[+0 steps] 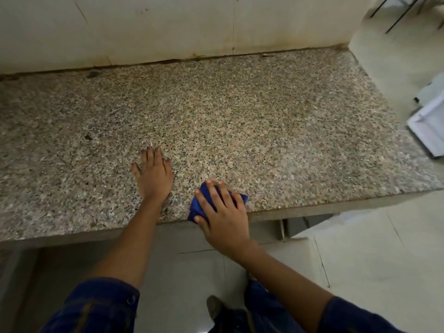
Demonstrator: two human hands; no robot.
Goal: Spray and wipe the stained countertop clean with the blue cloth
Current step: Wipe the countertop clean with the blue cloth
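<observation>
My right hand (223, 212) presses the blue cloth (199, 205) on the granite table (264, 116), 6 o'clock edge; left hand (153, 174) flat, fingers straight.

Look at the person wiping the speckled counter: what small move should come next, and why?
Probably slide the blue cloth away from the front edge toward the dark spot at the left. The right hand presses the cloth near the countertop edge, the left hand lies flat beside it, and that spot looks unwiped.
</observation>
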